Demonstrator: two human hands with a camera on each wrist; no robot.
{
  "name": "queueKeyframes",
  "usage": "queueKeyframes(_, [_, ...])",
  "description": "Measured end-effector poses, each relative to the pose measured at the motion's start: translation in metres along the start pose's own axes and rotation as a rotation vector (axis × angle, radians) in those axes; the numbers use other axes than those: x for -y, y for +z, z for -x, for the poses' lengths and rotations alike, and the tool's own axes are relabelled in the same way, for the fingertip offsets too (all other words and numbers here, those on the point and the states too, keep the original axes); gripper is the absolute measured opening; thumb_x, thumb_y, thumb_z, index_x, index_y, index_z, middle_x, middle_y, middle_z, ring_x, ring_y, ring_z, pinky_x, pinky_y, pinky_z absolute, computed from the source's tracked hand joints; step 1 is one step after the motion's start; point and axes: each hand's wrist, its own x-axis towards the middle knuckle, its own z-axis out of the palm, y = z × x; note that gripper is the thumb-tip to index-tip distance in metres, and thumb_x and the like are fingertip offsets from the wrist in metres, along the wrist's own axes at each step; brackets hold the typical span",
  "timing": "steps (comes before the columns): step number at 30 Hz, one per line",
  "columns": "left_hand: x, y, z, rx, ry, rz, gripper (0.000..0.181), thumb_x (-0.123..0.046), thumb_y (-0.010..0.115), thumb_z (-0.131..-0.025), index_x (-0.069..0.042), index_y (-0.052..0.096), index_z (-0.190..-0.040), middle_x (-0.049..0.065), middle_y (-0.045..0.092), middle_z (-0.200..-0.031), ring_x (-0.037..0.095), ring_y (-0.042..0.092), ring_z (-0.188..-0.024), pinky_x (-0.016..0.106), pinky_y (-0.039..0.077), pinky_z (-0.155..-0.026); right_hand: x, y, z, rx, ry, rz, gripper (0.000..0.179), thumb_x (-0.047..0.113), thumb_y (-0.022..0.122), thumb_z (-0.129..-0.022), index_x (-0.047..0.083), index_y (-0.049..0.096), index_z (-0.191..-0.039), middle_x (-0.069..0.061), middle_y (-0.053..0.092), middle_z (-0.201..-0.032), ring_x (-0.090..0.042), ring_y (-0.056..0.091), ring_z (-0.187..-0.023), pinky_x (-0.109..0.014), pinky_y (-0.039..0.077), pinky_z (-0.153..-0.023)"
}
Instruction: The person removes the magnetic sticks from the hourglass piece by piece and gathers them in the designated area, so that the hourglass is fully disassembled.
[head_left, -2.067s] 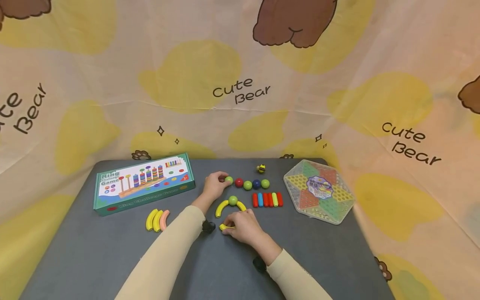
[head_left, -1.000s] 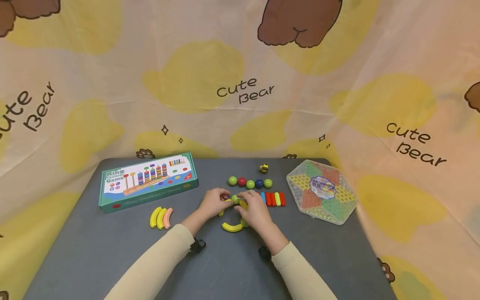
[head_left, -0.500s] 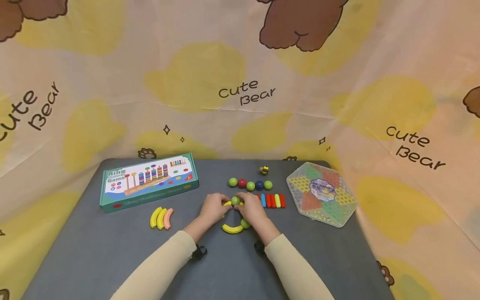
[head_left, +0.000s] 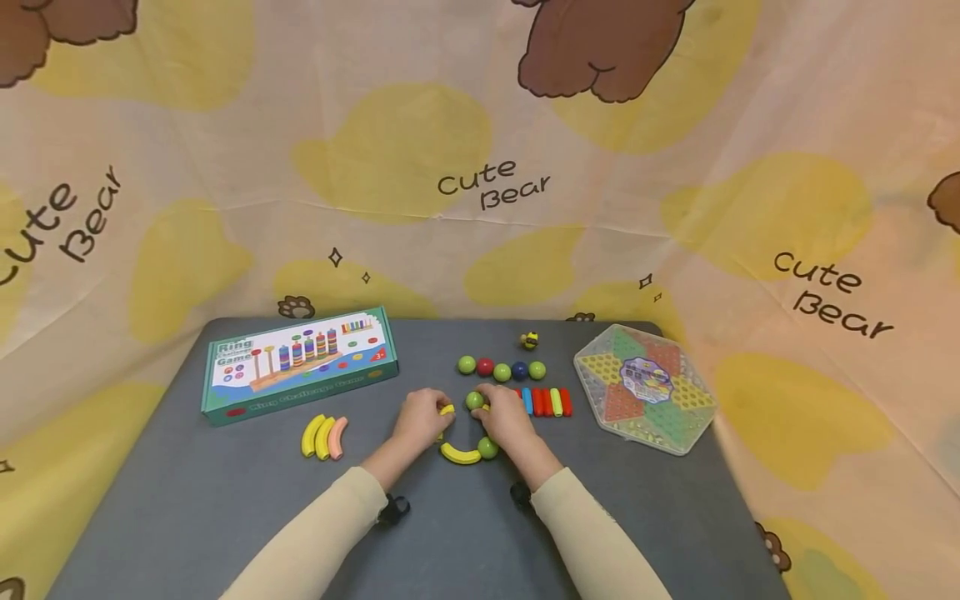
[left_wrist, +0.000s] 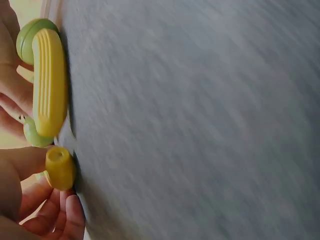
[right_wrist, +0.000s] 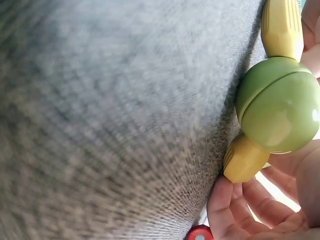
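Observation:
In the head view my left hand (head_left: 420,419) pinches a yellow curved piece (head_left: 447,410), whose end shows between thumb and fingers in the left wrist view. My right hand (head_left: 510,419) grips another yellow curved piece (right_wrist: 246,159), mostly covered by the fingers. That piece joins an upper green ball (head_left: 475,401) to a lower green ball (head_left: 487,448). From the lower ball a third yellow curved piece (head_left: 461,455) runs left along the near side. A gap lies between the upper ball and the left hand's piece. Whether that piece touches the near one is hard to tell.
Behind the hands lies a row of coloured balls (head_left: 502,372), with red, blue and light-green sticks (head_left: 546,402) to the right. More curved pieces (head_left: 323,437) and a game box (head_left: 300,364) are at left. A hexagonal board (head_left: 643,387) and a bee figure (head_left: 530,340) lie farther right.
Both hands came together at the upper green ball. Since half a second ago, my left hand has drawn slightly left with its yellow curved piece, leaving a gap beside the ball.

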Motion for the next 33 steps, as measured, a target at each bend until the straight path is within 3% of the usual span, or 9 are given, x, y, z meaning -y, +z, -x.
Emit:
queueKeyframes(4, [0.013, -0.008, -0.002, 0.068, 0.035, 0.037, 0.026, -0.021, 0.081, -0.085, -0.004, 0.076, -0.104, 0.007, 0.070, -0.092, 0.017, 0.063, -0.080, 0.036, 0.054, -0.075, 0.000, 0.000, 0.000, 0.008, -0.002, 0.007, 0.041, 0.017, 0.080, -0.087, 0.011, 0.069, -0.125, -0.012, 0.071, -0.120, -0.029, 0.066, -0.107, -0.045, 0.054, -0.094])
queueKeyframes(7, [0.023, -0.023, -0.005, 0.216, 0.117, 0.082, 0.046, -0.024, 0.081, -0.085, -0.004, 0.069, -0.124, 0.006, 0.066, -0.105, 0.015, 0.060, -0.088, 0.035, 0.052, -0.078, 0.001, 0.000, 0.000, 0.013, -0.004, 0.015, 0.041, 0.018, 0.080, -0.087, 0.011, 0.069, -0.126, -0.013, 0.070, -0.121, -0.030, 0.066, -0.108, -0.046, 0.054, -0.094])
queueKeyframes(11, [0.033, -0.041, -0.010, 0.415, 0.230, 0.110, 0.072, -0.015, 0.085, -0.078, -0.006, 0.054, -0.143, 0.006, 0.059, -0.129, 0.019, 0.056, -0.107, 0.042, 0.051, -0.092, 0.001, 0.001, -0.001, 0.013, -0.007, 0.028, 0.041, 0.020, 0.080, -0.087, 0.012, 0.069, -0.126, -0.013, 0.070, -0.121, -0.031, 0.066, -0.109, -0.047, 0.053, -0.094])
queueKeyframes(15, [0.038, -0.045, -0.011, 0.504, 0.301, 0.058, 0.078, -0.013, 0.087, -0.075, -0.008, 0.052, -0.145, 0.007, 0.055, -0.141, 0.023, 0.054, -0.121, 0.047, 0.046, -0.105, 0.000, 0.001, -0.001, 0.013, -0.001, 0.028, 0.041, 0.019, 0.080, -0.088, 0.012, 0.069, -0.127, -0.012, 0.070, -0.121, -0.031, 0.065, -0.110, -0.046, 0.053, -0.095])
queueKeyframes(21, [0.041, -0.039, -0.010, 0.452, 0.332, -0.004, 0.069, -0.020, 0.087, -0.077, -0.008, 0.059, -0.139, 0.008, 0.056, -0.140, 0.026, 0.053, -0.126, 0.048, 0.045, -0.107, 0.000, 0.000, 0.000, 0.022, -0.006, 0.022, 0.041, 0.019, 0.079, -0.088, 0.012, 0.068, -0.127, -0.012, 0.070, -0.121, -0.030, 0.065, -0.109, -0.046, 0.053, -0.095])
queueKeyframes(24, [0.043, -0.043, -0.007, 0.409, 0.334, -0.009, 0.069, -0.024, 0.086, -0.078, -0.008, 0.059, -0.139, 0.008, 0.057, -0.139, 0.027, 0.051, -0.128, 0.050, 0.045, -0.107, 0.000, -0.001, 0.000, 0.021, -0.007, 0.013, 0.041, 0.019, 0.079, -0.088, 0.011, 0.068, -0.127, -0.012, 0.070, -0.121, -0.030, 0.065, -0.108, -0.046, 0.053, -0.095])
queueKeyframes(33, [0.060, -0.088, 0.009, 0.238, 0.362, -0.048, 0.069, -0.027, 0.088, -0.076, -0.007, 0.062, -0.136, 0.011, 0.060, -0.135, 0.035, 0.047, -0.130, 0.065, 0.031, -0.108, -0.001, -0.002, 0.000, 0.032, -0.017, -0.011, 0.041, 0.017, 0.079, -0.088, 0.010, 0.068, -0.128, -0.012, 0.069, -0.121, -0.029, 0.064, -0.107, -0.046, 0.053, -0.095])
